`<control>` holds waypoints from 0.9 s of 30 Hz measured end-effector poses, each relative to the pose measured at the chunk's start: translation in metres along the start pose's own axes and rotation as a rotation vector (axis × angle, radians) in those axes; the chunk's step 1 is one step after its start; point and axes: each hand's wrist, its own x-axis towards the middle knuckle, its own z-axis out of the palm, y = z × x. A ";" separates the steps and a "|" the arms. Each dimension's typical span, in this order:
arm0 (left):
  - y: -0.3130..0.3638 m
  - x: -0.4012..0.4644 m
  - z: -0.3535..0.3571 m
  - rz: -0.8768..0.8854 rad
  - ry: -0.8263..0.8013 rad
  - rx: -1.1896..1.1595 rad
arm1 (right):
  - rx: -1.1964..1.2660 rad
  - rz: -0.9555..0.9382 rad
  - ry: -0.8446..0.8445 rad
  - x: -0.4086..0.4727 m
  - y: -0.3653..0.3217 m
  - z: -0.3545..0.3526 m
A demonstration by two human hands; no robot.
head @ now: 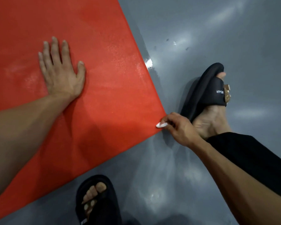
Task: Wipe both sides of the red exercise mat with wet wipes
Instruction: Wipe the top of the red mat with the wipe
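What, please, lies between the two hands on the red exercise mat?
In the head view, only bare red exercise mat lies between the flat left hand and the right hand, which pinches a white wet wipe at the mat's corner.

Red mat: finely pebbled surface, matt, faint wet sheen seen in patches. Grey floor: smooth, glossy, light reflected in streaks. Black slides: matt, foam-like or rubbery look, printed white lettering on strap. White wipe: soft, crumpled, cloth-like. Trouser leg: black matt fabric.
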 end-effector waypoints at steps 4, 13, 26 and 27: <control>0.000 0.005 -0.009 -0.021 -0.077 -0.064 | 0.133 0.114 0.268 0.022 -0.005 -0.004; 0.011 -0.080 -0.060 0.085 -0.171 -0.340 | 0.205 0.129 0.347 -0.023 -0.014 0.064; 0.018 -0.238 -0.084 -0.127 -0.345 -0.455 | 0.311 0.277 0.535 -0.025 -0.021 0.085; 0.013 -0.242 -0.084 -0.137 -0.345 -0.439 | 0.331 0.245 0.518 -0.029 -0.030 0.098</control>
